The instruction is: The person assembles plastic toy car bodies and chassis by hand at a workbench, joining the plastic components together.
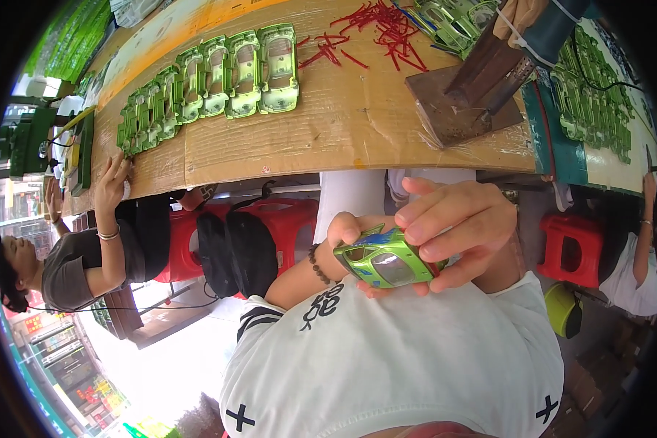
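Brown workbench (328, 135), two-handed work in front

A row of green shells (215, 104) lies on it, loose red strips (378, 14) to the right. Close to the body, the right hand (463, 223) and left hand (347, 228) grasp opposite ends of a green car shell (388, 250). The step seems to be close handling; the next move calls for light, steady pressure.

I watch a bare left hand (345, 230) and right hand (466, 225) hold a glossy green toy-car shell with blue markings (393, 264), off-centre toward four o'clock. On the brown wood-toned tabletop (270, 142) I see green car shells (190, 113) around eleven, thin red strips (398, 36) just past twelve, and a rusty brown metal stand (463, 113) between one and two.
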`<act>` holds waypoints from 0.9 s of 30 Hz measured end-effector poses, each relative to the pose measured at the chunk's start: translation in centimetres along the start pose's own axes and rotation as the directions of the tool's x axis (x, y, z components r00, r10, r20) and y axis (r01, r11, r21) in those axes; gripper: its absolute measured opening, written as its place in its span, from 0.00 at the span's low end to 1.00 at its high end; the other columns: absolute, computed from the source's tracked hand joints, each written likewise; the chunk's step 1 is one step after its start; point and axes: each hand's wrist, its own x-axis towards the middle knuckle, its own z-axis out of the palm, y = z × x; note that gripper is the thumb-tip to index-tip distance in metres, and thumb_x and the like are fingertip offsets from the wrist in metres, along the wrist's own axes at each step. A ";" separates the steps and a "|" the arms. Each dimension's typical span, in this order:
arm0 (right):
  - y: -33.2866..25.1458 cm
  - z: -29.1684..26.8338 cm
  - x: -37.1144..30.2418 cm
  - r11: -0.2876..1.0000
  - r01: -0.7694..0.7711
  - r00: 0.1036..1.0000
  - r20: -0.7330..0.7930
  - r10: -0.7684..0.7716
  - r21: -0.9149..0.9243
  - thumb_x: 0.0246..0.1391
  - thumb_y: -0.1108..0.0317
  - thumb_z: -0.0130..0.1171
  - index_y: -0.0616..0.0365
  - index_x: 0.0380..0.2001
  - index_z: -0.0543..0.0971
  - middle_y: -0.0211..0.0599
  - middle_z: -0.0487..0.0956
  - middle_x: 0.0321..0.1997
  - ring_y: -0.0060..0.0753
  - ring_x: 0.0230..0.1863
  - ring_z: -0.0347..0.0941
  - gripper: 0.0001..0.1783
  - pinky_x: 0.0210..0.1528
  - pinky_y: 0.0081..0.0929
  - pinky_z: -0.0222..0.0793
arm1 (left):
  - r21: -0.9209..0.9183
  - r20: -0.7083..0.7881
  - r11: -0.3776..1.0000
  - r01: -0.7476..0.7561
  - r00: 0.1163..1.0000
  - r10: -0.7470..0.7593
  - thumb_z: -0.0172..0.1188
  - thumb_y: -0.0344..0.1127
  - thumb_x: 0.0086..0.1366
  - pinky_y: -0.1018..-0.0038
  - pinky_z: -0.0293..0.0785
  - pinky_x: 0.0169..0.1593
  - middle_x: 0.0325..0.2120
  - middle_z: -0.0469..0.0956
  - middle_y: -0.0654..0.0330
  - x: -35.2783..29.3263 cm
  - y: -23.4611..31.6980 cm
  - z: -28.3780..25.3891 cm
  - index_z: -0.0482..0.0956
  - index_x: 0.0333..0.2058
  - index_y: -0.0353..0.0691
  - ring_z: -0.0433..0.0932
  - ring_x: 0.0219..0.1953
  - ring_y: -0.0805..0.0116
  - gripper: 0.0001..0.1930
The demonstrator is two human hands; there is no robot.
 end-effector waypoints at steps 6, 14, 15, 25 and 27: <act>0.2 -0.4 0.5 1.000 -0.017 0.999 0.028 0.017 0.023 0.32 0.65 0.71 0.59 0.31 0.77 0.50 0.76 0.37 0.51 0.44 0.72 0.19 0.58 0.59 0.46 | -0.089 0.230 0.990 -0.113 0.964 0.130 0.57 0.45 0.47 0.75 0.69 0.21 0.47 0.59 0.26 0.7 -0.6 -1.7 0.48 0.57 0.34 0.73 0.22 0.53 0.42; 0.8 -0.6 0.0 0.997 -0.005 0.999 0.044 0.002 0.074 0.30 0.62 0.72 0.53 0.31 0.77 0.47 0.76 0.37 0.49 0.42 0.70 0.20 0.56 0.64 0.45 | -0.139 0.163 0.990 -0.026 0.986 0.048 0.58 0.45 0.48 0.73 0.70 0.23 0.48 0.57 0.25 1.1 -0.3 -0.7 0.48 0.57 0.36 0.73 0.24 0.52 0.41; 0.8 -0.6 0.0 0.997 -0.007 0.999 0.044 0.003 0.076 0.30 0.62 0.72 0.53 0.31 0.77 0.46 0.77 0.37 0.50 0.43 0.70 0.20 0.56 0.65 0.45 | -0.138 0.162 0.990 -0.027 0.985 0.050 0.58 0.45 0.48 0.73 0.70 0.23 0.48 0.57 0.25 1.1 -0.3 -0.8 0.48 0.57 0.36 0.73 0.24 0.52 0.41; 0.7 -0.6 -0.2 0.996 0.015 0.997 0.070 -0.020 0.084 0.30 0.62 0.71 0.50 0.30 0.77 0.36 0.78 0.37 0.53 0.47 0.67 0.19 0.57 0.66 0.38 | -0.128 0.167 0.991 0.048 0.986 -0.026 0.58 0.43 0.48 0.71 0.72 0.26 0.49 0.55 0.25 1.1 -0.2 -0.5 0.44 0.58 0.38 0.74 0.27 0.49 0.42; 0.8 -1.0 -0.1 0.998 0.014 0.996 0.089 -0.019 0.057 0.32 0.61 0.70 0.50 0.30 0.77 0.37 0.77 0.39 0.53 0.47 0.67 0.18 0.57 0.66 0.38 | -0.125 0.173 0.990 0.057 0.984 -0.035 0.58 0.43 0.48 0.71 0.71 0.26 0.49 0.55 0.25 1.1 -0.2 -0.4 0.45 0.58 0.38 0.74 0.27 0.49 0.42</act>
